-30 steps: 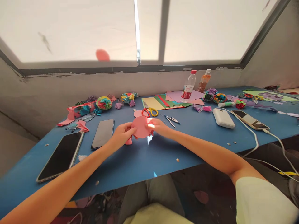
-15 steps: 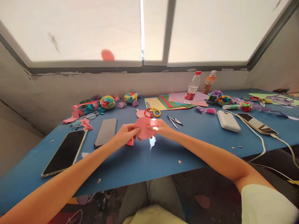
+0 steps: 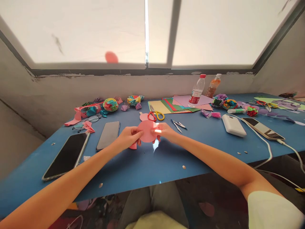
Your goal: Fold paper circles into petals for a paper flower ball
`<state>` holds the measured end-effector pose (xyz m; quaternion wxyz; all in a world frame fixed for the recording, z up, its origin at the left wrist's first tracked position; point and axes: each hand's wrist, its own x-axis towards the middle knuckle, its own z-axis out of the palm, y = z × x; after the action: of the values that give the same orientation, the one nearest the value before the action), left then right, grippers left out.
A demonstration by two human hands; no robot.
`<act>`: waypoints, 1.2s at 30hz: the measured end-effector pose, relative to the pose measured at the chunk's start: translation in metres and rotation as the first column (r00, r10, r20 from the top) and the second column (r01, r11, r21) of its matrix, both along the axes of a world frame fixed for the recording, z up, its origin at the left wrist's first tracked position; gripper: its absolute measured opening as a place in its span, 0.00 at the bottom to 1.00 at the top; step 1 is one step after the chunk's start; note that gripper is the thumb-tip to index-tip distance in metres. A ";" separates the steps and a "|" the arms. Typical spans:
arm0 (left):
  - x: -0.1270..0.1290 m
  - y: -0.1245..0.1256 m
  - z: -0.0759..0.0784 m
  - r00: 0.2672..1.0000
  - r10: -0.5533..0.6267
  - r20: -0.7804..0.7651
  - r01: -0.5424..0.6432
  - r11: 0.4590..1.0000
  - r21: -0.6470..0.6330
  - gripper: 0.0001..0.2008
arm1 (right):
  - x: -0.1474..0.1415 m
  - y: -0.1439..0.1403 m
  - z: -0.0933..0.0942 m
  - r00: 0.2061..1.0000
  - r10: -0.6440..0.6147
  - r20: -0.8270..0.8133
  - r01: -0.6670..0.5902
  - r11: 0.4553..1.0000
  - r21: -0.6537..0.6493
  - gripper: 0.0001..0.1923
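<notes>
We pinch the pink paper circle [image 3: 147,131] above the blue table [image 3: 152,159], left hand [image 3: 128,137] at nine o'clock, right hand [image 3: 165,131] at three; light, floppy, easily creased, best held by its edges.

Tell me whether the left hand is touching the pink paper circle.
Touching. In the head view the left hand pinches the left edge of the pink paper circle, fingertips overlapping the paper with no gap.

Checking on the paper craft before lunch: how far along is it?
Done: several finished paper balls lie at the table's far edge. In hand: left hand and right hand grip a pink paper circle, still flat. Left: a stack of uncut coloured sheets behind the scissors.
</notes>
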<state>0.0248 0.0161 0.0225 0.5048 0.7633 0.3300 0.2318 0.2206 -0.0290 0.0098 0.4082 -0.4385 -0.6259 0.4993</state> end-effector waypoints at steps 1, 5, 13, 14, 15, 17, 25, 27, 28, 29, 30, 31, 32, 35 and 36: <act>0.000 0.000 0.000 1.000 -0.007 -0.006 0.007 1.000 0.005 0.15 | 0.000 0.000 -0.001 1.000 0.002 -0.002 -0.002 1.000 -0.003 0.20; 0.001 -0.001 0.003 0.999 -0.019 -0.029 0.019 1.000 -0.002 0.14 | 0.000 0.000 -0.001 0.998 0.049 -0.031 -0.049 0.999 -0.014 0.21; 0.002 -0.001 0.010 0.999 -0.021 0.045 0.024 0.997 -0.070 0.15 | 0.002 -0.001 0.006 0.984 0.079 -0.161 -0.090 0.994 -0.061 0.22; 0.002 0.000 0.009 0.999 -0.015 0.049 0.018 0.998 -0.060 0.15 | 0.001 -0.001 0.006 0.982 0.074 -0.174 -0.088 0.993 -0.075 0.22; 0.001 0.001 0.008 0.999 -0.008 0.051 0.010 0.999 -0.044 0.15 | 0.001 0.000 0.006 0.980 0.070 -0.186 -0.088 0.992 -0.090 0.22; 0.000 0.003 0.005 0.999 0.004 0.055 -0.003 1.000 -0.005 0.14 | 0.001 0.000 0.005 0.975 0.064 -0.212 -0.091 0.989 -0.118 0.23; -0.001 0.001 0.003 0.993 0.004 0.118 -0.013 0.997 0.077 0.13 | 0.002 0.001 0.005 0.968 0.072 -0.239 -0.111 0.982 -0.155 0.24; 0.000 0.000 0.004 0.992 0.035 0.119 -0.042 0.997 0.061 0.14 | 0.003 0.002 0.004 0.976 0.049 -0.210 -0.080 0.987 -0.140 0.25; 0.000 -0.001 0.005 0.992 0.050 0.118 -0.056 0.997 0.047 0.14 | 0.003 0.003 0.002 0.980 0.021 -0.196 -0.046 0.991 -0.122 0.25; 0.000 -0.002 0.006 0.991 0.063 0.116 -0.067 0.997 0.031 0.14 | 0.003 0.005 0.001 0.982 -0.013 -0.187 -0.005 0.995 -0.098 0.24; 0.001 -0.003 0.007 0.991 0.073 0.116 -0.075 0.997 0.012 0.15 | 0.004 0.005 0.000 0.982 -0.046 -0.181 0.033 0.997 -0.072 0.22; 0.001 -0.003 0.008 0.990 0.080 0.117 -0.080 0.997 -0.008 0.15 | 0.004 0.006 -0.002 0.982 -0.068 -0.178 0.060 0.997 -0.050 0.20; 0.000 -0.003 0.008 0.989 0.086 0.118 -0.083 0.996 -0.028 0.16 | 0.004 0.006 -0.003 0.982 -0.075 -0.176 0.069 0.997 -0.036 0.19; 0.000 -0.002 0.008 0.987 0.099 0.129 -0.089 0.993 -0.082 0.16 | 0.004 0.004 -0.002 0.983 -0.021 -0.182 0.014 0.999 -0.041 0.17; 0.000 -0.002 0.008 0.986 0.101 0.134 -0.089 0.991 -0.095 0.16 | 0.004 0.003 -0.001 0.982 0.003 -0.191 -0.013 0.999 -0.049 0.18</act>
<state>0.0248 0.0146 0.0302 0.5485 0.7054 0.3401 0.2931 0.2245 -0.0256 0.0086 0.4531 -0.3964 -0.5729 0.5561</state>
